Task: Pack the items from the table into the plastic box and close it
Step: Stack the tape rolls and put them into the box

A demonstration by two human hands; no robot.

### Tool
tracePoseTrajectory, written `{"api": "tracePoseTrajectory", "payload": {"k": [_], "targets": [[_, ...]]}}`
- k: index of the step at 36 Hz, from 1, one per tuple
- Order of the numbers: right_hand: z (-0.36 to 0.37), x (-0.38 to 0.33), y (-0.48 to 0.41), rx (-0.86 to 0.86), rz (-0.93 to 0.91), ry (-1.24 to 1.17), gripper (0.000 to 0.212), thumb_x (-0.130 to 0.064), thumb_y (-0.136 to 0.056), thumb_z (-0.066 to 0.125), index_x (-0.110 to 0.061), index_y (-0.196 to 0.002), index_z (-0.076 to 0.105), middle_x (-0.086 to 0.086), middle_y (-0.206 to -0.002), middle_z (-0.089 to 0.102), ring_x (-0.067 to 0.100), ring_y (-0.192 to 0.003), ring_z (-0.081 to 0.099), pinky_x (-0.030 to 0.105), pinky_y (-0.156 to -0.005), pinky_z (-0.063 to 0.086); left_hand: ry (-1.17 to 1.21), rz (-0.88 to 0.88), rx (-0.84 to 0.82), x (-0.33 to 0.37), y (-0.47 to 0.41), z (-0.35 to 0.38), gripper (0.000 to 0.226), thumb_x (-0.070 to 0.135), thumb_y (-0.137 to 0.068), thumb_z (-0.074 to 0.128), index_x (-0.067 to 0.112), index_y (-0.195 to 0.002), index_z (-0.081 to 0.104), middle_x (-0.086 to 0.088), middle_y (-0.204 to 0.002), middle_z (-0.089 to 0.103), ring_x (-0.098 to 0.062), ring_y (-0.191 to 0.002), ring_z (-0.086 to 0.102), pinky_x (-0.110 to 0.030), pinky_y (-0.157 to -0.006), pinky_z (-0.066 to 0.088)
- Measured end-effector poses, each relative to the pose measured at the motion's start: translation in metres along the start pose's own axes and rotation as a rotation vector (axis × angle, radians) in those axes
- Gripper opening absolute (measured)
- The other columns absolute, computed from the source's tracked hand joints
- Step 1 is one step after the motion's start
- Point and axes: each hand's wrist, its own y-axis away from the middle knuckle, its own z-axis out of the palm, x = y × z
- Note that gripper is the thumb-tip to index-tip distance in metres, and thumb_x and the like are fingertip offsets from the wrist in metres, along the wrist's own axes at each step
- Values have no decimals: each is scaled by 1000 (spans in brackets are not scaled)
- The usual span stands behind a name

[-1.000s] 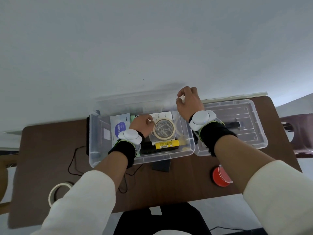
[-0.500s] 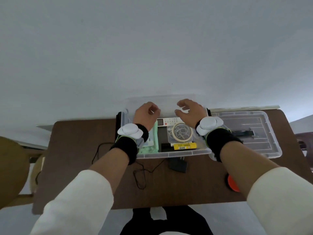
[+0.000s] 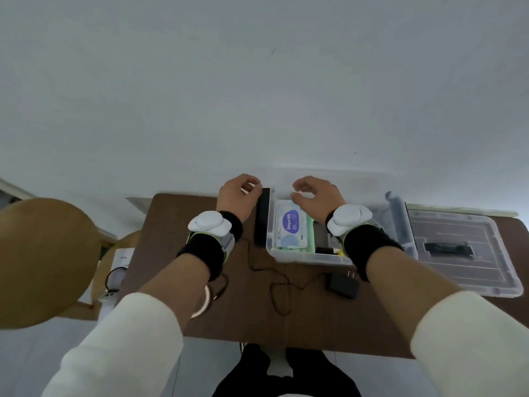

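A clear plastic box [image 3: 289, 255] stands open on the brown table [image 3: 315, 316]. Inside lies a white and purple wipes pack [image 3: 290, 229]; other contents are hidden by my right wrist. My right hand [image 3: 317, 196] hovers over the box's far left part with fingers loosely curled, holding nothing. Just outside the box's left wall, my left hand [image 3: 239, 196] is loosely curled beside the far end of a long black bar [image 3: 262, 219]. I cannot tell if it touches the bar. The clear lid [image 3: 472, 270] lies flat to the right of the box.
A black plug adapter [image 3: 343, 283] with a thin cable [image 3: 274, 287] lies in front of the box. A tape roll [image 3: 203, 303] peeks out under my left forearm. On the lid lies a black object [image 3: 448, 249]. A wooden chair [image 3: 43, 262] stands at the left.
Both hands moved left along the box. My left hand went from inside the box to outside its left wall; my right hand now hovers over the wipes pack. The view swung left.
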Motion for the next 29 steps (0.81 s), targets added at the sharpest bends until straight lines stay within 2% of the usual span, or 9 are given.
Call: {"api": "tracePoseTrajectory", "payload": {"k": [6,10,15,23,29], "targets": [[43,-34,5,-67,-63,20,24,-26,-86,66,-19,-109,66,-4,-112,68,12,-109,61,21,-92,42,19,-63,35,-34,17,-44,7,23,-86,65,18,-90,69,2,-82,67,-10,-73,58,-20,-68,46],[72,-47,8,-107,-80,27,24,-24,-86,67,-17,-109,67,-1,-112,69,13,-107,63,23,-95,44,37,-86,44,-57,31,-65,7,19,-85,67,14,-89,69,-1,-86,70,-11,-79,61,-20,-78,47],[110,-60,11,-189,-81,23,26,-23,-86,66,-16,-111,66,0,-111,69,13,-104,64,25,-95,47,15,-122,70,-86,49,-88,7,17,-84,68,13,-89,70,3,-80,66,-4,-71,56,-13,-71,40],[178,-68,30,-342,-72,90,27,-21,-86,65,-22,-113,66,-5,-111,69,2,-90,57,15,-82,40,18,-257,95,-145,83,-113,9,17,-84,69,12,-91,70,1,-82,67,-12,-77,59,-20,-75,45],[218,-56,47,-450,-19,129,31,-18,-85,66,-21,-116,64,-1,-111,67,9,-89,57,18,-82,41,9,-349,112,-184,106,-115,6,19,-82,69,17,-88,70,3,-77,66,-13,-75,60,-24,-76,48]]}}
